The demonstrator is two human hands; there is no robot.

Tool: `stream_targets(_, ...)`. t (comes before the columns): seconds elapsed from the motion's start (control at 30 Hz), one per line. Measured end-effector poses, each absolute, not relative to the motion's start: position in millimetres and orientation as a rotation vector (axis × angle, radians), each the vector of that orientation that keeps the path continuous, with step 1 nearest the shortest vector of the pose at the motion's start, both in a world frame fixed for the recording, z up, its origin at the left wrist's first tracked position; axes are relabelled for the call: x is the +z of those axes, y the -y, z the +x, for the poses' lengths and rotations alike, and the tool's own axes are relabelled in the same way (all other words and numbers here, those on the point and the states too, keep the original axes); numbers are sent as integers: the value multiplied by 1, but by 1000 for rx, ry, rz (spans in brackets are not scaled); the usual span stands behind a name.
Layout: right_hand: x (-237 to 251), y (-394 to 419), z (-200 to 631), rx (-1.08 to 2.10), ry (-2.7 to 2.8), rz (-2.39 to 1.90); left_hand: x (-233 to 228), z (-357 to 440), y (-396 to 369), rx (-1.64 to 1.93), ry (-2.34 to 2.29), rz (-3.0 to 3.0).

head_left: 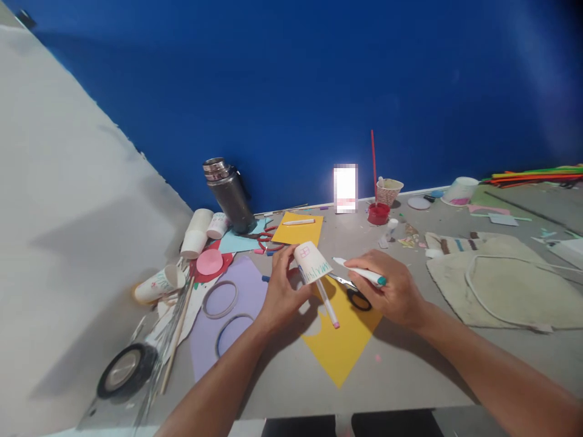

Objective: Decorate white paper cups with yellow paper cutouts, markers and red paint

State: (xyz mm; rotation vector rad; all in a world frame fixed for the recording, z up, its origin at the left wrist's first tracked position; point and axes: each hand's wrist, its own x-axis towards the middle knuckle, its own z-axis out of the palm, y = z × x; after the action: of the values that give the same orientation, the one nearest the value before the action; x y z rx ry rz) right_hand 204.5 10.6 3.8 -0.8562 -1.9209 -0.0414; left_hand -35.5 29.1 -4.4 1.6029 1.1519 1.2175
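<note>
My left hand [285,291] grips a small white paper cup [310,258], tilted with its base up. A pink window shape and green grass-like strokes are drawn on its side. In my right hand [387,282] is a white marker [364,272] with a green end, its tip pointing at the cup but a little apart from it. Below the cup a white marker with a pink end [328,306] lies across a yellow paper sheet [341,352]. Black-handled scissors [357,297] rest between my hands, partly hidden.
A dark metal flask [230,197] stands at the back left, with white cups [195,233] beside it. Purple paper [204,340] and tape rolls [127,370] lie left. Behind are a red pot [379,213] and a patterned cup [389,192]; a cloth [510,285] with a cable lies right.
</note>
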Motion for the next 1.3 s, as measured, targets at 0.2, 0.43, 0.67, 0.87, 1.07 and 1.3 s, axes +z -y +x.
stream_targets(0.2,5,-10,208,-90,1926,-845,-5,-36,-35,1209,-873,1141)
stream_targets(0.43,6,-9,207,-83,1943,-791,6,-36,-34,1241,-841,853)
stream_targets(0.67,1,-11,206,-91,1983,-827,16,-36,-31,1224,-747,578)
stream_targets(0.87,-3,-12,207,-91,2020,-846,21,-37,-34,1148,-732,445)
stream_targets(1.07,-4,-12,207,-118,2054,-868,20,-38,-35,1116,-748,430)
stream_targets(1.3,-10,-14,209,-128,2150,-1009,15,-39,-36,1139,-786,530)
